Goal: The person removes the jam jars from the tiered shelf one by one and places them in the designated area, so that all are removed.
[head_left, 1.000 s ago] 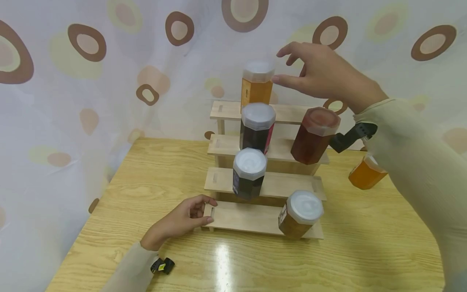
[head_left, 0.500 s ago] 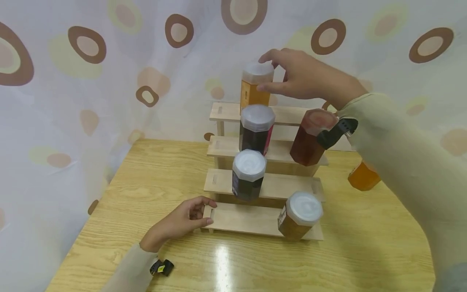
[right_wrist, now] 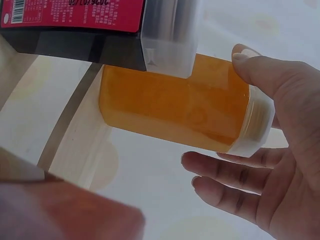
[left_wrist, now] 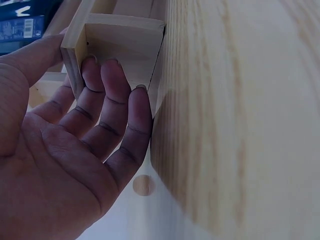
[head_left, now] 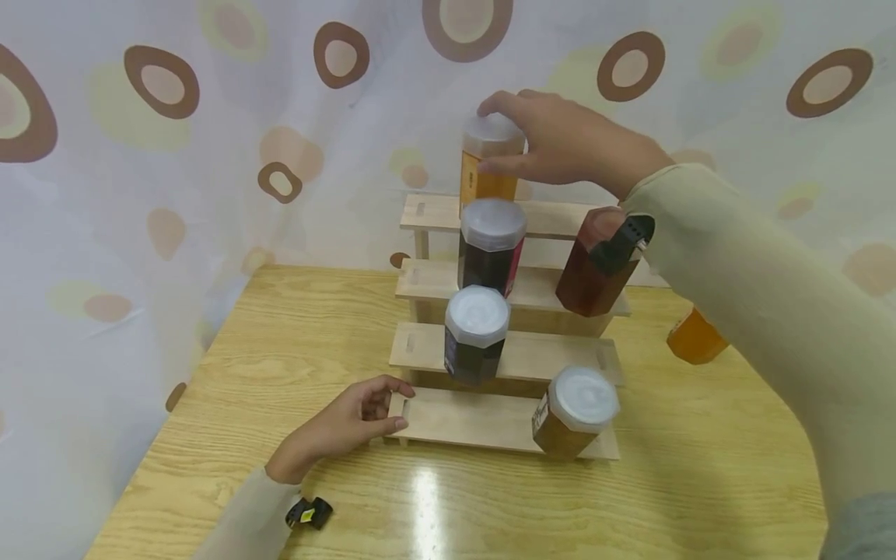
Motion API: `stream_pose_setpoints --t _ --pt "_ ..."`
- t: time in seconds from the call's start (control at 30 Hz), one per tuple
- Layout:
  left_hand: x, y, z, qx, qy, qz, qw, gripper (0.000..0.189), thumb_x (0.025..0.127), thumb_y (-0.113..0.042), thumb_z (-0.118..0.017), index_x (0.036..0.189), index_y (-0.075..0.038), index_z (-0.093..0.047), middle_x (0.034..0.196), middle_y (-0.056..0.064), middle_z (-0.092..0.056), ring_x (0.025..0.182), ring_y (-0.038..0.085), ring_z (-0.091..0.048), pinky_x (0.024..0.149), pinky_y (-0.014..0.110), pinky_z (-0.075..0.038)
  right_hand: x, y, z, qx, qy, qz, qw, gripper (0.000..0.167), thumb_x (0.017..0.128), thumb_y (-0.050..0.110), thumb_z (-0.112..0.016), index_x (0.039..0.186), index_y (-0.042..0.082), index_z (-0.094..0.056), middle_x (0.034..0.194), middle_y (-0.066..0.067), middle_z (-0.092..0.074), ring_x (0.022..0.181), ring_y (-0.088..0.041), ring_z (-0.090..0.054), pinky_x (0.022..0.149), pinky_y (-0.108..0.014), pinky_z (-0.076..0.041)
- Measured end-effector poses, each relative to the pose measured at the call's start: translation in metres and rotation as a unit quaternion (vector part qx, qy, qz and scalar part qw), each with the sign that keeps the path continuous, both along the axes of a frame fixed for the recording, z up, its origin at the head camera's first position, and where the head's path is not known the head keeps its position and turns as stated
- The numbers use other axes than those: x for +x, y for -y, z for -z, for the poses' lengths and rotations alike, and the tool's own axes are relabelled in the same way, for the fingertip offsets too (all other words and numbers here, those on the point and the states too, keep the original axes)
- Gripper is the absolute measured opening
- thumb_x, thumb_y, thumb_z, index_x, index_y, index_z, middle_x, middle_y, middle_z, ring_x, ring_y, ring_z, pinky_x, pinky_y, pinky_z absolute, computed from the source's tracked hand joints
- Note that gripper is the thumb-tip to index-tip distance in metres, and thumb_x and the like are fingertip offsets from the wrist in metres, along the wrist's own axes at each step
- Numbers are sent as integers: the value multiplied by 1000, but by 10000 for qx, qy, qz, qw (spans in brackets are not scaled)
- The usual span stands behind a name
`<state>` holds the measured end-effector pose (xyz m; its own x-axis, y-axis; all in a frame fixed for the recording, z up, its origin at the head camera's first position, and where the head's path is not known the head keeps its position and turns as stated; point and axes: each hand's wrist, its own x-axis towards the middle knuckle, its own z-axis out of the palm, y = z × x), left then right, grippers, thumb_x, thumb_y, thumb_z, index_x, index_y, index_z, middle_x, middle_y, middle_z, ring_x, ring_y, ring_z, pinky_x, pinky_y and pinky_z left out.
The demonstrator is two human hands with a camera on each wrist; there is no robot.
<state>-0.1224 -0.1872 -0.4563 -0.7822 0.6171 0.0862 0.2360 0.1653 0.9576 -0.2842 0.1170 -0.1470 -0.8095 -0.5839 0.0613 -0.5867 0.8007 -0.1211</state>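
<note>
My right hand [head_left: 553,140] reaches round the lidded top of an amber jar [head_left: 490,175] standing on the top step of a wooden tiered rack [head_left: 455,416]. In the right wrist view the thumb lies against this orange jar [right_wrist: 165,105] near its white lid, and some of the other fingers stand free of it. My left hand [head_left: 350,416] holds the left end of the rack's lowest step. In the left wrist view the fingers of this hand [left_wrist: 75,130] curl at the board's end [left_wrist: 75,55], with the thumb on its other side.
Dark jars stand on the second step [head_left: 493,245] and third step [head_left: 476,334]. A reddish-brown jar [head_left: 588,272] is on the right, and a brown jar [head_left: 577,412] on the lowest step. Another orange jar [head_left: 696,338] sits on the table [head_left: 301,334], partly behind my right sleeve.
My right hand has moved left from beside the amber jar to round its lid. My left hand keeps its place on the rack, and the jars have not moved.
</note>
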Motion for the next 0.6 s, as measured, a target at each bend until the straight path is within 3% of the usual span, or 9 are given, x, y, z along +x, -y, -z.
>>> stream_pose_setpoints --t 0.13,0.6 --pt "1 0 -1 2 -2 -4 10000 36 98 -5 -71 132 -3 -61 80 1 -51 65 8 -46 58 21 -41 -3 6 0 17 13 26 10000 79 99 50 -67 160 13 -33 149 -23 -45 127 -41 -49 111 -60 -39" --pt "2 -3 -1 55 -30 15 10000 35 98 -4 -70 132 -2 -60 78 3 -49 64 7 -44 58 21 -40 -7 12 6 -173 -209 76 9996 69 96 42 -70 153 12 -44 139 -23 -51 118 -39 -50 101 -57 -47"
